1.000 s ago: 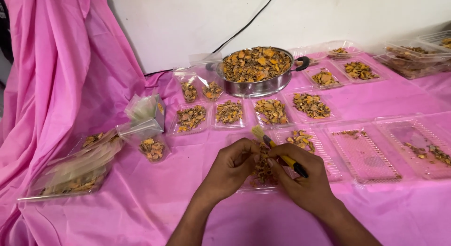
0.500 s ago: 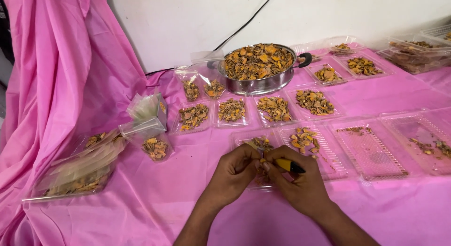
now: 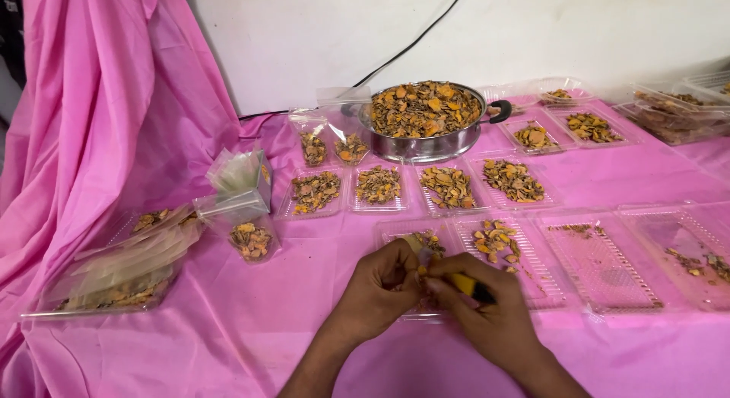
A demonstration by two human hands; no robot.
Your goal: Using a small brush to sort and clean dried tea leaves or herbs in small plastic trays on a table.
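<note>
Hands are meeting at the near edge of a table draped in bright pink cloth [image 3: 228,345], and I am watching them from a head camera looking down. My left hand [image 3: 380,288] is curling tight, its fingertips pinching something small that I cannot make out. My right hand [image 3: 487,322] is closing around a short yellow and black tool [image 3: 465,285], perhaps a small knife, whose dark end is pointing right. Both hands are touching each other over a clear ridged plastic tray [image 3: 411,234] that is holding a small heap of orange-brown dried pieces [image 3: 431,241].

Just right of it, a second clear ridged tray [image 3: 511,250] is carrying a scatter of similar pieces, and two further clear trays [image 3: 608,265] beyond that are lying almost bare, with only crumbs.

Behind these, a row of four small clear plastic trays [image 3: 378,187] is sitting filled with the same orange-brown pieces. Farther back, a round steel pan with a black handle [image 3: 426,120] is standing heaped with them, near the white wall. Two small clear bags [image 3: 331,143] with some pieces inside are leaning just left of the pan.

Well to the left, a stack of empty clear plastic bags [image 3: 125,261] is lying in a clear tray, and a filled clear pouch [image 3: 251,241] is resting beside it.
</note>
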